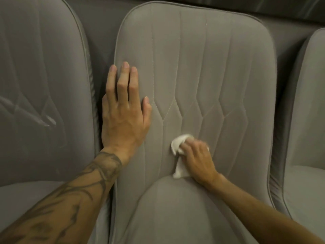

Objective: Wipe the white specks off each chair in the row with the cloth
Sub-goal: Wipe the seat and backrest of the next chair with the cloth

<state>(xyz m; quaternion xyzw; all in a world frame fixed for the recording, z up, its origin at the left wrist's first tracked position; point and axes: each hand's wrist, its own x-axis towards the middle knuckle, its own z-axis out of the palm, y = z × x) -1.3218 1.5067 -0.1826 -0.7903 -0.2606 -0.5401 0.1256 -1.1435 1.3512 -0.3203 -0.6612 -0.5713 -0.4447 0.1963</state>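
We look down on the middle grey fabric chair (219,67), its tall padded back rounded at the top corners and piped along the edge. Long stitched seams run down the back and kink into zigzag diamonds halfway. The fabric looks soft and matte, like short-pile velvet.

Our left hand (123,117) lies flat on the back's left edge, fingers straight and close together, thumb out to the side, holding nothing. The forearm behind it carries dark tattoo lines.

Our right hand (197,159) is low on the back, just above the domed seat cushion (175,208), and a little blurred. Its fingers curl round the crumpled white cloth (177,143) and press it against the fabric. One bunched end pokes out above the fingers and a tail hangs down to the crease where back meets seat.

To the left stands a matching grey chair (44,67), with pale whitish smears (47,120) across its quilted seams. On the right, the edge of a third grey chair (307,103) shows, just beside the middle one.
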